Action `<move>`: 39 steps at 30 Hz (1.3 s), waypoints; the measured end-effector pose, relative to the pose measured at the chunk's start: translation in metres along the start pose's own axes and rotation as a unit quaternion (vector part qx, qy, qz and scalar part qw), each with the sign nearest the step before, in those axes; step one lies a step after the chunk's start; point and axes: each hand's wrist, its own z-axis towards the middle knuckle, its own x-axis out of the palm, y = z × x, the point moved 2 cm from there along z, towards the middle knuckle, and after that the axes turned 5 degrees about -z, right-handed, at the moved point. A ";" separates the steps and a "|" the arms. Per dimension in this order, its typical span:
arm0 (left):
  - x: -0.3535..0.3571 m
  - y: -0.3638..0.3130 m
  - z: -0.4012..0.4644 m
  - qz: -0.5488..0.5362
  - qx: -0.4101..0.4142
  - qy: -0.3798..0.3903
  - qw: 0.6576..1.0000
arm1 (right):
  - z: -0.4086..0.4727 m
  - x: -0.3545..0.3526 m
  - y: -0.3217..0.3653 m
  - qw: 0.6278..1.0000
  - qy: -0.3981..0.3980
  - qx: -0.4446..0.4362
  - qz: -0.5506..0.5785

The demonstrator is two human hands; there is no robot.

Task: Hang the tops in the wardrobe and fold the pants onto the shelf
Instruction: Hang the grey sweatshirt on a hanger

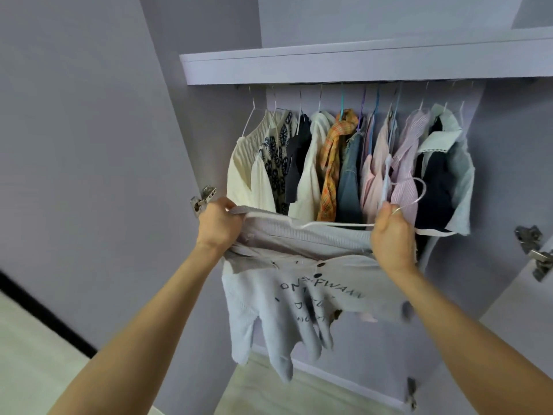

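Top [287,298]: pale grey-lilac knit, dark lettering across the front, small dark buttons near the ribbed neckline. Held up before the open wardrobe [359,67], body bunched, sleeves dangling limp below. White hanger [314,224] lies roughly level across the neckline, one end pushed inside the collar, its hook at the right.

Left hand [220,224] pinches the collar's left edge; right hand [392,235] grips the hanger at the hook end.

Wardrobe: lilac, doors swung open, shelf above the rail. Hung tops [344,163] packed side by side on the rail: cream, dark-patterned, navy, orange plaid, denim blue, pink, lilac stripe, pale blue collar.
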 end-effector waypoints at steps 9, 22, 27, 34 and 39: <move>-0.007 0.003 0.004 0.002 -0.010 -0.019 1.000 | 0.000 -0.002 0.007 0.999 0.005 -0.037 0.021; 0.009 -0.011 -0.023 -0.217 -0.154 0.168 0.949 | -0.035 0.015 0.058 0.959 0.180 -0.210 -0.067; 0.014 0.003 -0.034 -0.350 -0.289 0.265 0.851 | -0.043 0.004 0.056 0.952 0.192 -0.233 -0.045; 0.030 0.018 -0.040 0.054 0.028 0.104 0.993 | -0.038 0.001 0.053 0.971 0.182 -0.150 0.041; 0.060 0.022 -0.059 0.197 0.200 0.212 0.936 | -0.031 0.004 0.051 0.972 0.182 -0.137 0.065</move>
